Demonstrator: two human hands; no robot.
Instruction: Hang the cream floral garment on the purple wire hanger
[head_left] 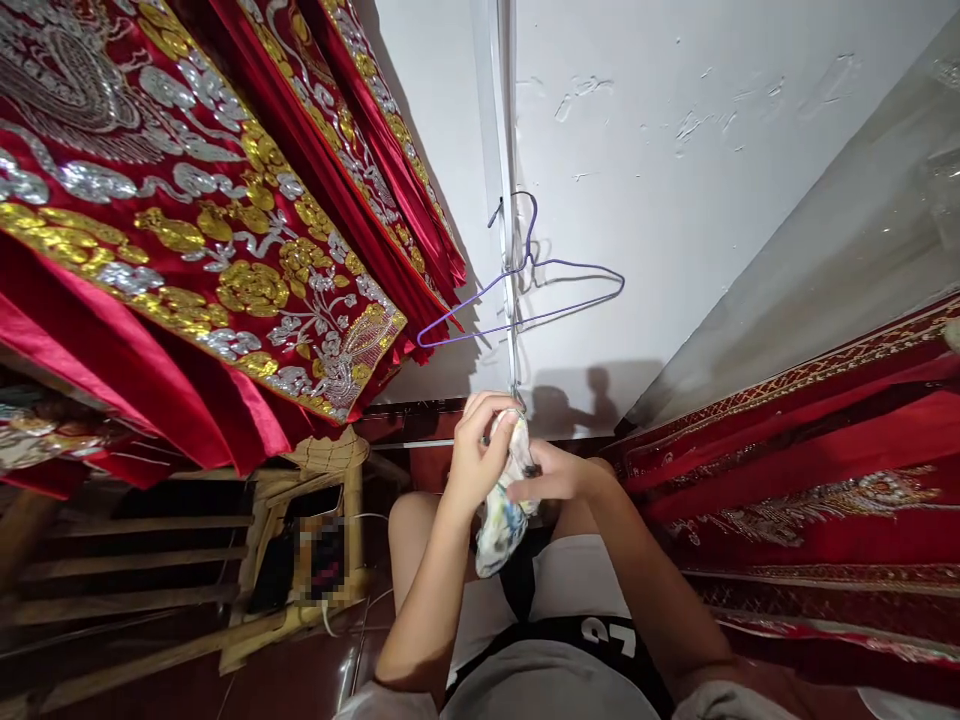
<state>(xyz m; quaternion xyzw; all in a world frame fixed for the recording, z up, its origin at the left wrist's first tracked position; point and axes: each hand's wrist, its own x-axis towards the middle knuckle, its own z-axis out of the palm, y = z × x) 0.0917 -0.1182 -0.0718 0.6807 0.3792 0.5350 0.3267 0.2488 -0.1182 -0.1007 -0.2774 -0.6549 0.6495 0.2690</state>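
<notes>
A white cloth with blue, green and yellow patterning (501,535) hangs bunched between my two hands, above my lap. My left hand (480,450) grips its upper end, thumb and fingers pinched together near the foot of a white strip (509,340). From the other side my right hand (553,472) holds the cloth at mid-height, one digit lying across its front; its other fingers are partly hidden and slightly blurred. Above both hands, a purple wire hanger (570,264) hangs by its hook at the strip, with no garment on it.
Red cloths with gold and silver sequin embroidery (255,285) hang at the left. More red embroidered fabric (810,500) covers the right side. A bamboo chair (352,500) stands at lower left, bearing a blurred-out object. A white wall (600,150) rises ahead.
</notes>
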